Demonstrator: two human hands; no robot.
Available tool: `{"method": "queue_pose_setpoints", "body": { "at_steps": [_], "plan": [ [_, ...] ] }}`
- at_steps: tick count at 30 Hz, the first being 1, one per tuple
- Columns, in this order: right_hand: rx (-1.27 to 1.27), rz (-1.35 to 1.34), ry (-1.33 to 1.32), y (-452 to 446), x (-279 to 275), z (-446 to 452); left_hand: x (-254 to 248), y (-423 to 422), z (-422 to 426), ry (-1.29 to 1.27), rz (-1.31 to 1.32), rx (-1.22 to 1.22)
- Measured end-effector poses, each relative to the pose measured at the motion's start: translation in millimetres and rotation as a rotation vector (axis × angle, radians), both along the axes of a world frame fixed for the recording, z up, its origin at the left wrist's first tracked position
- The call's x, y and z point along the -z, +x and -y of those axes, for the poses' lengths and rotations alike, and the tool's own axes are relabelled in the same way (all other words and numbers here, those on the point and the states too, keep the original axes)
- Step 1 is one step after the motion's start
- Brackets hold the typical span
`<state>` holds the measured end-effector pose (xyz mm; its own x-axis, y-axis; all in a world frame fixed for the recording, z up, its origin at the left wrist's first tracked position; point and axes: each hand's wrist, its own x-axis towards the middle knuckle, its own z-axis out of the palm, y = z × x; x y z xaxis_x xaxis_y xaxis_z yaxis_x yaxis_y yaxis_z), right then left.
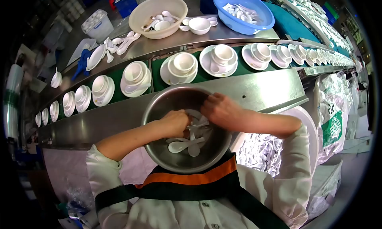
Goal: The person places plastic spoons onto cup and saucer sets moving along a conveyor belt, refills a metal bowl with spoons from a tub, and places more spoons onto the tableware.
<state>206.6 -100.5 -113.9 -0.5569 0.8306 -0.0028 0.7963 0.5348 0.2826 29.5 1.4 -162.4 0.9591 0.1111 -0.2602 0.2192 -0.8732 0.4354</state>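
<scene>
Inside a round metal bowl (160,108), white spoons (179,146), smooth, long-handled

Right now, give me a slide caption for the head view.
Left hand among white spoons in a steel bowl, right hand over its rim, near stacked tableware.

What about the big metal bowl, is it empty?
No, white spoons lie in the metal bowl, and the left hand is inside it too.

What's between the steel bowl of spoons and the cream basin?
The head view shows a green belt carrying stacked white dishes, then a metal counter, between the steel bowl and cream basin.
</scene>
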Motion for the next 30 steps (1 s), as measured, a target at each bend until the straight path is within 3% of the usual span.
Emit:
{"method": "queue_pose_setpoints", "body": {
  "at_steps": [3, 5, 9, 10, 11, 13, 15, 17, 19, 21, 23, 24, 26, 27, 29, 30],
  "plan": [
    [0.212, -0.376, 0.249, 35.9, -19.9, 5.2, -1.5, -3.3, -11.9, -0.034, -0.123, -0.023],
    [0.548, -0.530, 0.388, 72.8, -4.9, -2.8, -5.0, -8.7, -20.0, -0.135, -0.142, -0.011],
    [1.013, -0.397, 0.390, 154.9, 77.7, -39.7, -29.9, 5.5, -36.8, -0.329, -0.059, -0.095],
    [1.026, -0.384, 0.371, 167.6, 100.0, -44.4, -31.2, 9.0, -38.3, -0.365, 0.130, -0.123],
    [1.035, -0.373, 0.351, 175.2, 111.4, -49.0, -41.1, 16.8, -38.8, -0.394, 0.138, -0.188],
    [1.056, -0.427, 0.318, 158.0, 94.6, -49.9, -53.2, 32.5, -38.4, -0.624, 0.261, -0.304],
    [0.894, -0.537, 0.502, 129.3, 71.0, -42.1, -70.1, 46.9, -37.6, -0.883, 0.200, -0.481],
    [0.754, -1.102, 0.174, 103.4, 41.4, -30.3, -62.1, 66.9, -38.5, -1.106, 0.367, -0.499],
    [0.602, -1.740, -0.218, 73.7, 14.0, -16.8, -51.6, 89.3, -37.2, -1.148, 0.497, -0.484],
    [0.631, -1.762, -0.231, 69.8, 10.0, -12.3, -45.1, 103.3, -35.9, -1.172, 0.460, -0.482],
    [0.687, -1.685, -0.082, 90.4, 27.6, -15.7, -42.3, 108.5, -28.5, -1.015, 0.583, -0.551],
    [0.757, -1.658, 0.021, 103.4, 32.8, -16.4, -39.5, 102.8, -26.1, -0.808, 0.622, -0.614],
    [0.876, -1.525, 0.215, 143.6, 57.8, -19.4, -46.1, 76.7, -19.4, -0.544, 0.588, -0.399],
    [0.965, -1.520, 0.245, 158.5, 65.8, -19.5, -58.0, 60.8, -9.5, -0.568, 0.348, -0.306],
    [1.087, -1.464, 0.173, 192.1, 94.3, -22.3, -43.7, 32.6, 4.6, -0.183, 0.238, 0.132],
    [1.089, -1.461, 0.172, 194.6, 99.5, -23.7, -36.9, 20.6, 16.6, -0.010, 0.134, 0.225]
  ]
}}
